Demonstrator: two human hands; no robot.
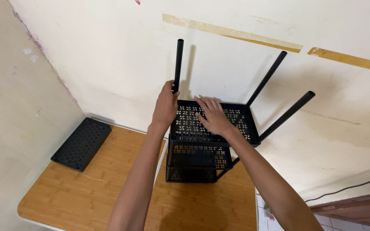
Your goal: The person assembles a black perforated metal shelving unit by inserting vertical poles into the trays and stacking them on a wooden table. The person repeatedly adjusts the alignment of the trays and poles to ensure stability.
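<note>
Hands at work on a black metal rack (202, 145) standing on a wooden tabletop (91, 188), close against a cream wall (120, 55). Rack has at least three perforated shelves stacked one above another, each punched with a small pinwheel pattern; the top shelf (236, 117) faces up toward the camera, the two lower ones show beneath it at the front. Three black poles rise from the top shelf's corners: rear left pole (178, 60) stands nearly upright, rear right pole (268, 77) and near right pole (287, 113) lean outward to the right in this view. Left hand (165, 107) is wrapped around the rear left pole low down, just above the shelf corner, fingers closed on it, thumb side toward the wall. Right hand (213, 115) lies flat and open on the top shelf, palm down, fingers spread and pointing toward the rear left corner, gripping nothing. Both forearms reach in from the bottom edge of the view, bare. On the far left of the tabletop, well apart from the rack, a separate black perforated shelf panel (81, 143) lies flat, one short end against the side wall. Tabletop has a light bamboo-look surface with a pale rounded edge. Yellowish tape strips (232, 32) run across the wall above the rack. Dark cable (347, 188) trails along the lower right, near a patch of white tile.
</note>
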